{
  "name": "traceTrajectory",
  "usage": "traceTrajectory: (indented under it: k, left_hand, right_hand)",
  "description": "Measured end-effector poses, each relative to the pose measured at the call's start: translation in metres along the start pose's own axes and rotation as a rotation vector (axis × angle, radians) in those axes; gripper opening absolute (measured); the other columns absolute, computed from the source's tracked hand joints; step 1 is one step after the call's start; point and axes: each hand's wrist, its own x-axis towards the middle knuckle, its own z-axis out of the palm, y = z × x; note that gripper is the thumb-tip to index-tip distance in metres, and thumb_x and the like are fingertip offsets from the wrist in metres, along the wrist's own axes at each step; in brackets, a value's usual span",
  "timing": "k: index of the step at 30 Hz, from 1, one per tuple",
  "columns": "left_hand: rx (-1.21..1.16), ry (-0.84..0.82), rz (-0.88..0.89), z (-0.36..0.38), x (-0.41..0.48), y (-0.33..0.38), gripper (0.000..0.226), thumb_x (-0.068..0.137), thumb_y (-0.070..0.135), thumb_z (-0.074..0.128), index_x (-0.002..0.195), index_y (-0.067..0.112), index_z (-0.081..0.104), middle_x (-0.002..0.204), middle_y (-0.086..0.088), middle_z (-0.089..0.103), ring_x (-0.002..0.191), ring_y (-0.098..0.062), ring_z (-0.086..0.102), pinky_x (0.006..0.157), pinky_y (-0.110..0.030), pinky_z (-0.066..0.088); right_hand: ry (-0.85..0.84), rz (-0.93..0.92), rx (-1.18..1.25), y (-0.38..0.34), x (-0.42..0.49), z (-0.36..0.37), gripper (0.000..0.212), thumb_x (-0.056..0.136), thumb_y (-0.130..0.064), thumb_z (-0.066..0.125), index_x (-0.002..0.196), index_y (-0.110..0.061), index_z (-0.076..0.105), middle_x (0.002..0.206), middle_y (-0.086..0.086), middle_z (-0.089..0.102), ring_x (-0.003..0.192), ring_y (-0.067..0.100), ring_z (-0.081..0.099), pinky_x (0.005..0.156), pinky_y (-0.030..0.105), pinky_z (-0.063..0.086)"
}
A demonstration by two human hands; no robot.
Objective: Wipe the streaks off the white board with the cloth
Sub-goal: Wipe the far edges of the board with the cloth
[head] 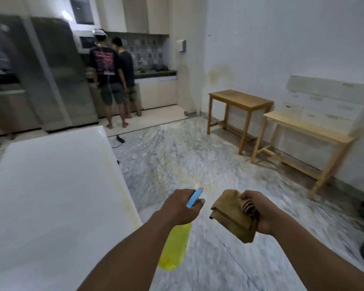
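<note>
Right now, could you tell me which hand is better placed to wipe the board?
Right. The right hand grips the cloth; the left hand is nearer the board but holds the bottle.

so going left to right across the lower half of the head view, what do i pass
white board → left hand gripping the spray bottle → cloth → right hand holding it

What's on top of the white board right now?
Only yellowish streaks along the white board's right edge show. The left forearm covers part of that edge; the cloth is off it, in the right hand.
</note>
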Motion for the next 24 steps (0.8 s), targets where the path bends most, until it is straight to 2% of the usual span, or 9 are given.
traceTrajectory:
  k: [2, 4, 6, 10, 14, 16, 18, 22, 24]
  left_hand:
    - [0.008, 0.021, -0.026, -0.002, 0.02, -0.007, 0.036, 0.105, 0.041, 0.058, 0.093, 0.007, 0.065, 0.062, 0.004, 0.046, 0.053, -0.013, 0.041, 0.053, -0.028, 0.029]
    - [0.038, 0.031, -0.048, -0.001, 0.028, -0.013, 0.035, 0.105, 0.04, 0.058, 0.09, 0.009, 0.063, 0.062, 0.004, 0.046, 0.052, -0.013, 0.04, 0.052, -0.029, 0.029]
    - [0.053, 0.015, -0.068, 0.003, 0.032, -0.016, 0.036, 0.104, 0.04, 0.058, 0.079, 0.015, 0.053, 0.062, 0.004, 0.045, 0.052, -0.013, 0.04, 0.053, -0.031, 0.029]
    - [0.031, 0.108, -0.185, -0.019, 0.082, -0.013, 0.037, 0.104, 0.04, 0.058, 0.076, 0.017, 0.049, 0.062, 0.004, 0.046, 0.053, -0.014, 0.041, 0.054, -0.032, 0.029]
    - [0.009, 0.187, -0.297, -0.04, 0.109, -0.036, 0.039, 0.102, 0.039, 0.059, 0.072, 0.019, 0.045, 0.063, 0.002, 0.046, 0.055, -0.017, 0.04, 0.057, -0.033, 0.03]
    - [-0.014, 0.202, -0.353, -0.042, 0.116, -0.049, 0.037, 0.101, 0.038, 0.059, 0.073, 0.018, 0.047, 0.063, 0.002, 0.046, 0.056, -0.017, 0.04, 0.058, -0.033, 0.031]
    - [-0.026, 0.219, -0.381, -0.047, 0.126, -0.06, 0.036, 0.101, 0.037, 0.059, 0.076, 0.013, 0.05, 0.064, 0.003, 0.047, 0.056, -0.016, 0.04, 0.058, -0.033, 0.031]
    - [-0.013, 0.278, -0.476, -0.083, 0.169, -0.116, 0.036, 0.101, 0.042, 0.058, 0.084, 0.01, 0.057, 0.069, 0.003, 0.053, 0.058, -0.014, 0.042, 0.058, -0.03, 0.033]
    - [-0.016, 0.292, -0.517, -0.112, 0.207, -0.16, 0.035, 0.101, 0.041, 0.059, 0.08, 0.013, 0.053, 0.067, 0.005, 0.051, 0.057, -0.013, 0.041, 0.059, -0.031, 0.033]
  right_hand:
    - [-0.077, 0.007, 0.008, -0.014, 0.026, 0.0, 0.026, 0.09, -0.025, 0.056, 0.1, -0.002, 0.06, 0.074, 0.016, 0.061, 0.065, 0.033, 0.061, 0.064, 0.039, 0.052]
    - [-0.143, 0.028, 0.016, -0.019, 0.043, -0.003, 0.028, 0.088, -0.029, 0.058, 0.095, -0.003, 0.062, 0.073, 0.016, 0.062, 0.065, 0.032, 0.062, 0.065, 0.039, 0.051]
    - [-0.185, 0.016, 0.02, -0.027, 0.056, -0.006, 0.039, 0.086, -0.034, 0.062, 0.104, 0.001, 0.066, 0.085, 0.019, 0.066, 0.076, 0.036, 0.065, 0.07, 0.041, 0.052]
    - [-0.311, -0.001, -0.081, -0.105, 0.124, 0.01, 0.058, 0.082, -0.037, 0.069, 0.121, 0.005, 0.064, 0.105, 0.025, 0.063, 0.087, 0.039, 0.063, 0.07, 0.041, 0.05]
    - [-0.439, 0.03, -0.163, -0.144, 0.179, 0.057, 0.044, 0.084, -0.03, 0.066, 0.11, 0.004, 0.07, 0.09, 0.022, 0.064, 0.073, 0.036, 0.062, 0.062, 0.038, 0.048]
    - [-0.459, 0.056, -0.208, -0.145, 0.207, 0.077, 0.035, 0.087, -0.025, 0.064, 0.107, 0.004, 0.067, 0.084, 0.02, 0.061, 0.069, 0.035, 0.06, 0.061, 0.039, 0.047]
    - [-0.44, 0.065, -0.247, -0.148, 0.229, 0.096, 0.029, 0.088, -0.016, 0.062, 0.108, 0.005, 0.061, 0.084, 0.02, 0.058, 0.067, 0.034, 0.058, 0.06, 0.039, 0.048]
    - [-0.459, 0.088, -0.332, -0.164, 0.307, 0.168, 0.035, 0.085, -0.007, 0.057, 0.116, 0.008, 0.059, 0.094, 0.024, 0.057, 0.075, 0.036, 0.06, 0.063, 0.041, 0.053]
    - [-0.468, 0.109, -0.326, -0.184, 0.358, 0.216, 0.025, 0.085, -0.008, 0.052, 0.103, 0.007, 0.061, 0.083, 0.019, 0.058, 0.069, 0.034, 0.06, 0.062, 0.04, 0.053]
